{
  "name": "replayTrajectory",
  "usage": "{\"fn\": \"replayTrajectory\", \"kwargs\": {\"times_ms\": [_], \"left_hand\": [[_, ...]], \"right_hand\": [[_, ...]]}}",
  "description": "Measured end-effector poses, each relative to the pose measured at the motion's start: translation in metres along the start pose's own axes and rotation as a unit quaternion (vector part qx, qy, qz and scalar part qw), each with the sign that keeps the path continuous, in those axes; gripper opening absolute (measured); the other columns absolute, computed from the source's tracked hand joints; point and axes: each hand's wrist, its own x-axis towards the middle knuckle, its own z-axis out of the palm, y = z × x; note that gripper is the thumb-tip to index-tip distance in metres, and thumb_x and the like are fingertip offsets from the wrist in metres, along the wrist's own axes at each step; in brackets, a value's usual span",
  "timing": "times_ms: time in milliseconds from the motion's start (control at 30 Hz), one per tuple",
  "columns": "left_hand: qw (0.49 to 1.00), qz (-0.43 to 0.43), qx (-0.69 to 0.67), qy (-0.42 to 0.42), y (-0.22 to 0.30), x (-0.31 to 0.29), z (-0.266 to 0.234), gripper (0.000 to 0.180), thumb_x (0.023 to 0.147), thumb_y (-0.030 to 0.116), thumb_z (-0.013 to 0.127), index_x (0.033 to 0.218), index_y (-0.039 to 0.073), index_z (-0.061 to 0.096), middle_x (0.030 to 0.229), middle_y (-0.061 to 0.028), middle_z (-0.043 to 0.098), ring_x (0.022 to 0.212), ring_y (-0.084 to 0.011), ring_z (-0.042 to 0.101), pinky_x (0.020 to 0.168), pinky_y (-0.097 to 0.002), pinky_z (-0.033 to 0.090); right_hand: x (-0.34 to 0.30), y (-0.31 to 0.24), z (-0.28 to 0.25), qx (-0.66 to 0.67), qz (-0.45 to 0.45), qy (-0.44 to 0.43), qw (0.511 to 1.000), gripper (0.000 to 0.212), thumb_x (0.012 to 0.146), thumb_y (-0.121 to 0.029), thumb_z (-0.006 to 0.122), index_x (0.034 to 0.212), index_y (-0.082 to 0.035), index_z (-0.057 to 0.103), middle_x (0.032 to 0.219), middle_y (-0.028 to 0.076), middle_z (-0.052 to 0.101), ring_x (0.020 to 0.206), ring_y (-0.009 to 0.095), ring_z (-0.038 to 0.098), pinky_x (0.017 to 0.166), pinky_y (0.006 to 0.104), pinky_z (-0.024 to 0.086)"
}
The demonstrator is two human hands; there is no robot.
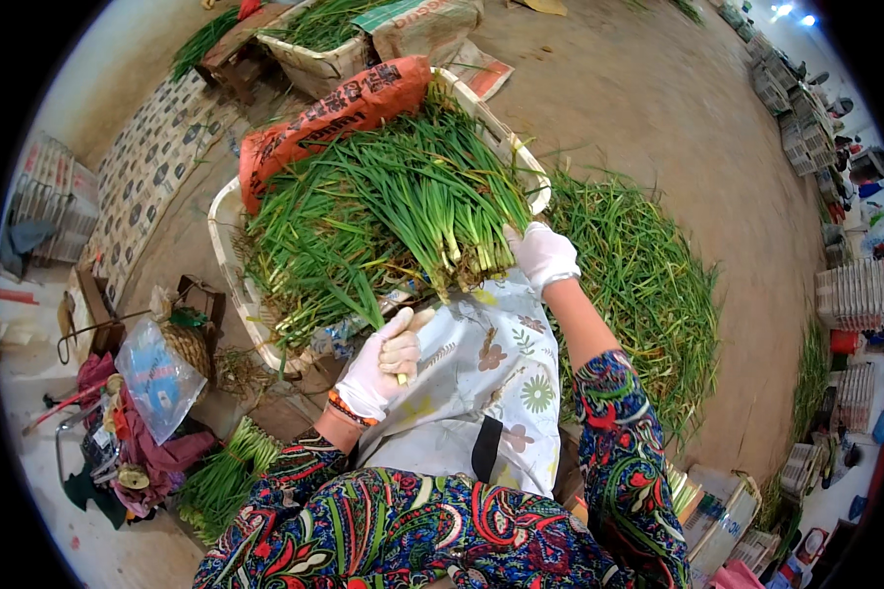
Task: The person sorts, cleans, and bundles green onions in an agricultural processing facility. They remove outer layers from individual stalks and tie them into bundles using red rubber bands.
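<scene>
1. Over the apron [535,432], just below the crate's near side, the left hand [385,358] is closed in a fist round a few stalks [365,302]; their leaves point up toward the crate, and a pale end pokes out under the fingers.
2. At the crate's right side, the right hand [542,257] is half curled, its fingertips at the edge of the greens [432,196]; I cannot tell whether it grips any.
3. Both hands wear thin white gloves, and a beaded bracelet [352,410] circles the left wrist.
4. Inside the white crate [508,137], the greens lie in a thick pile, the pale root ends at right facing the person and the leaves fanning up and left.
5. Along the crate's far side lies an orange sack [334,113], touching the pile.
6. On the floor to the right spreads a loose green heap [648,294].
7. Near the left elbow lies a bundle [228,476] of greens, with a clear bag [163,373] beyond it.
8. Behind the orange sack stands a second crate [314,67], also holding greens.
</scene>
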Motion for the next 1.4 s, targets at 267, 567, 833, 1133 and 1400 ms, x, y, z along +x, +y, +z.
{"fn": "replayTrajectory", "kwargs": {"times_ms": [267, 567, 833, 1133, 1400], "left_hand": [[1.000, 0.017, 0.000, 0.002, 0.007, 0.003, 0.026, 0.035, 0.095, 0.026, 0.036, 0.113, -0.001, 0.049, 0.046, 0.0071, 0.023, 0.035, -0.0023, 0.020, 0.033, -0.0164, 0.020], [0.958, 0.045, 0.268, 0.096, -0.024, 0.021, 0.024, 0.034, 0.093, 0.027, 0.042, 0.113, 0.001, 0.049, 0.051, 0.0102, 0.019, 0.039, 0.0003, 0.021, 0.034, -0.0151, 0.018], [0.895, 0.026, 0.412, 0.171, -0.037, 0.041, 0.026, 0.012, 0.090, 0.021, 0.049, 0.092, 0.010, 0.054, 0.051, 0.0109, 0.029, 0.037, 0.0004, 0.023, 0.033, -0.0153, 0.017], [0.860, 0.080, 0.460, 0.204, -0.051, 0.036, 0.033, 0.014, 0.088, 0.017, 0.050, 0.096, 0.006, 0.055, 0.050, 0.0114, 0.031, 0.036, 0.0009, 0.025, 0.032, -0.0148, 0.019], [0.952, 0.118, 0.274, 0.064, -0.006, 0.022, 0.035, 0.032, 0.093, 0.018, 0.041, 0.120, 0.000, 0.043, 0.050, 0.0086, 0.026, 0.037, -0.0009, 0.025, 0.031, -0.0148, 0.023]], "right_hand": [[0.025, 0.002, -0.026, -0.068, -0.080, -0.043, 0.994, 0.053, 0.091, -0.041, 0.027, 0.079, -0.005, 0.064, 0.080, 0.019, 0.063, 0.073, 0.034, 0.062, 0.068, 0.0442, 0.047], [-0.140, 0.012, -0.020, 0.529, -0.001, -0.222, 0.819, 0.063, 0.092, -0.047, 0.022, 0.073, -0.001, 0.061, 0.050, 0.004, 0.053, 0.041, 0.010, 0.048, 0.043, 0.0195, 0.040], [-0.204, 0.003, 0.043, 0.554, -0.025, -0.242, 0.797, 0.050, 0.092, -0.040, 0.033, 0.077, 0.000, 0.058, 0.059, 0.005, 0.057, 0.051, 0.011, 0.053, 0.048, 0.0230, 0.041], [-0.175, -0.003, 0.034, 0.759, 0.063, -0.221, 0.609, 0.022, 0.088, -0.021, 0.051, 0.088, -0.001, 0.060, 0.076, 0.004, 0.063, 0.062, 0.007, 0.055, 0.056, 0.0192, 0.043], [-0.184, 0.098, 0.026, 0.876, -0.072, -0.104, 0.465, 0.021, 0.088, -0.021, 0.051, 0.095, -0.001, 0.055, 0.076, 0.005, 0.059, 0.063, 0.010, 0.056, 0.059, 0.0209, 0.046]]}}
